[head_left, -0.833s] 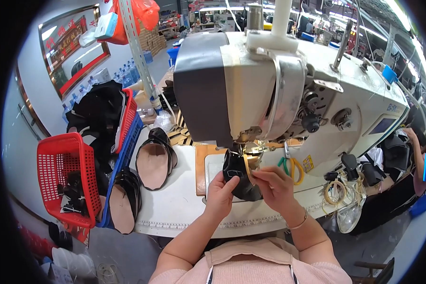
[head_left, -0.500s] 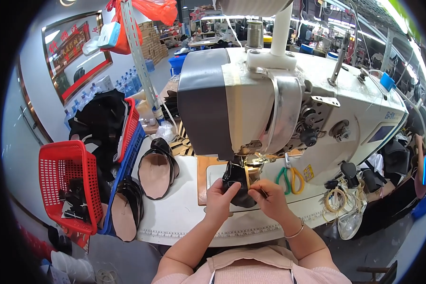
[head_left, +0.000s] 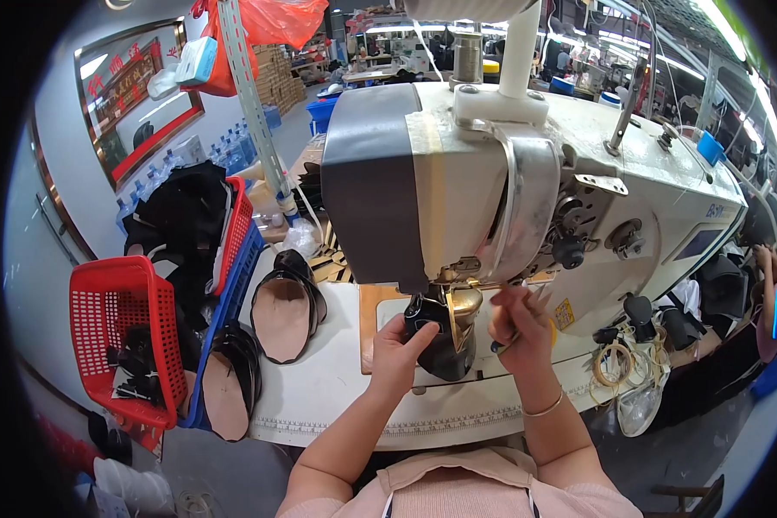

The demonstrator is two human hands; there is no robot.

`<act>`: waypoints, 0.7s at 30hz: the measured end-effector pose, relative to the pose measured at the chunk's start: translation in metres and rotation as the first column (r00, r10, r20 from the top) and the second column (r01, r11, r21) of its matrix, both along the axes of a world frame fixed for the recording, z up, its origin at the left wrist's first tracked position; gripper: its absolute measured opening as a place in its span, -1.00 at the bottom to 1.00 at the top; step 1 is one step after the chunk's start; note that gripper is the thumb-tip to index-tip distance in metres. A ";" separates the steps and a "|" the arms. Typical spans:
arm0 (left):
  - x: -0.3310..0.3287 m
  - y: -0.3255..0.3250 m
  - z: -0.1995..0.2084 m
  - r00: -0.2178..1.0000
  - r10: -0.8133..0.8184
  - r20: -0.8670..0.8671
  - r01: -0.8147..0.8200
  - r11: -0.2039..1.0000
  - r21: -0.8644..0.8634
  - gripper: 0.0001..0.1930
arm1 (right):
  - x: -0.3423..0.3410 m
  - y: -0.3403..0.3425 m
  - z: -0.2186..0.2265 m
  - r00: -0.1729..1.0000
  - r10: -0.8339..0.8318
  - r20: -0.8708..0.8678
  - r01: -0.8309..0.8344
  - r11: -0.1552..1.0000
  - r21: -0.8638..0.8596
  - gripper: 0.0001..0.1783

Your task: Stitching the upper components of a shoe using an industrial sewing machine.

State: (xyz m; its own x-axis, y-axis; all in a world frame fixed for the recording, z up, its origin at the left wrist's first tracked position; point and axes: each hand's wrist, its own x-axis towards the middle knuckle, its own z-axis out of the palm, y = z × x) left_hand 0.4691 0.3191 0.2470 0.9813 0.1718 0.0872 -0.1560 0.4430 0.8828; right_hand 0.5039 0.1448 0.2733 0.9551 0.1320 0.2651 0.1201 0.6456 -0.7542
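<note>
A glossy black leather shoe upper [head_left: 447, 363] sits under the needle area of a large white and grey sewing machine [head_left: 462, 173]. My left hand [head_left: 395, 350] pinches its left edge, thumb on top. Just right of the upper shows a gold-coloured metal part [head_left: 466, 304] of the machine. My right hand [head_left: 525, 328] is off the upper, with its fingers curled over a pair of scissors beside the machine's base. The hand hides most of the scissors; bits of a green handle [head_left: 496, 347] and a yellow handle [head_left: 553, 333] show. The right fingertips are somewhat blurred.
Stacked black uppers with beige linings [head_left: 282, 315] lie left on the white table [head_left: 319, 406]. Beyond them stand a red basket [head_left: 129, 285] and a blue crate [head_left: 233, 319] with black pieces. Tape rolls [head_left: 611, 364] and a plastic bag [head_left: 634, 410] lie right.
My right hand has let go of the upper and moved right and up onto the scissors. My left hand stays on the upper.
</note>
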 end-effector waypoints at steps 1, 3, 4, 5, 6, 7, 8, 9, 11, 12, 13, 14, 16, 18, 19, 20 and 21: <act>0.000 -0.001 0.001 1.000 -0.005 -0.007 0.005 1.000 0.004 -0.82 | 0.001 -0.001 -0.006 0.999 -0.036 0.026 0.040 0.985 -0.168 -0.86; 0.000 -0.002 0.000 1.000 -0.006 0.007 0.006 1.000 0.017 -0.82 | 0.003 0.005 -0.017 0.924 -0.206 0.323 0.359 0.759 -0.543 -0.82; -0.001 -0.002 -0.001 1.000 -0.004 0.020 0.003 1.000 0.031 -0.82 | 0.005 0.009 -0.015 0.706 -0.174 0.686 0.628 0.601 -0.494 -0.77; -0.001 -0.002 0.000 1.000 -0.001 0.019 0.001 1.000 0.031 -0.82 | 0.007 0.010 -0.013 0.376 -0.051 0.925 0.838 0.445 -0.316 -0.70; -0.001 -0.003 0.001 1.000 -0.003 0.019 0.003 1.000 0.018 -0.82 | 0.006 0.010 -0.012 0.392 -0.009 0.920 0.836 0.420 -0.353 -0.59; -0.001 -0.002 0.002 1.000 -0.004 0.018 0.004 1.000 0.004 -0.82 | 0.005 0.009 -0.009 0.393 -0.006 0.920 0.835 0.422 -0.354 -0.59; 0.001 -0.001 0.002 1.000 0.000 0.018 0.000 1.000 0.002 -0.82 | 0.003 0.006 -0.006 0.419 0.051 0.907 0.834 0.374 -0.406 -0.57; 0.005 0.000 0.002 1.000 0.002 0.007 -0.002 1.000 -0.006 -0.82 | 0.001 0.005 -0.002 0.445 0.107 0.889 0.831 0.322 -0.455 -0.54; 0.008 0.001 0.004 1.000 0.007 -0.007 -0.007 1.000 -0.016 -0.82 | -0.002 0.006 0.004 0.431 0.146 0.890 0.846 0.276 -0.455 -0.52; 0.009 0.001 0.007 1.000 -0.017 -0.017 0.016 0.998 -0.066 -0.82 | -0.003 0.006 0.007 0.417 0.182 0.891 0.863 0.230 -0.450 -0.50; 0.010 0.001 0.009 0.999 -0.043 -0.023 0.040 0.992 -0.116 -0.82 | -0.004 0.007 0.008 0.415 0.185 0.891 0.863 0.231 -0.450 -0.50; 0.011 0.001 0.009 0.999 -0.041 -0.022 0.038 0.992 -0.119 -0.82 | -0.005 0.008 0.009 0.417 0.169 0.893 0.862 0.237 -0.447 -0.53; 0.011 0.001 0.010 0.997 -0.077 -0.018 0.073 0.983 -0.167 -0.80 | -0.006 0.008 0.011 0.419 0.156 0.895 0.861 0.246 -0.446 -0.54; 0.011 0.003 0.010 0.997 -0.075 -0.021 0.071 0.985 -0.159 -0.80 | -0.008 0.008 0.013 0.424 0.167 0.890 0.862 0.224 -0.454 -0.54; 0.012 0.003 0.010 0.997 -0.079 -0.023 0.075 0.986 -0.149 -0.79 | -0.007 0.008 0.012 0.425 0.169 0.889 0.862 0.225 -0.454 -0.54; 0.013 0.004 0.011 0.997 -0.079 -0.024 0.074 0.986 -0.150 -0.79 | -0.006 0.007 0.011 0.410 0.186 0.893 0.875 0.197 -0.443 -0.51; 0.016 0.005 0.012 0.997 -0.075 -0.028 0.070 0.988 -0.136 -0.78 | -0.005 0.007 0.010 0.396 0.203 0.896 0.887 0.169 -0.430 -0.48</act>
State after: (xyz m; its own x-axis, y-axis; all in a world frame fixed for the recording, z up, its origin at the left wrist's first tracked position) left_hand 0.4848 0.3236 0.2589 0.9935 0.1083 0.0359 -0.0915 0.5675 0.8183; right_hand 0.4992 0.1515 0.2836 0.4318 0.4723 0.7684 0.8000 -0.5940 -0.0845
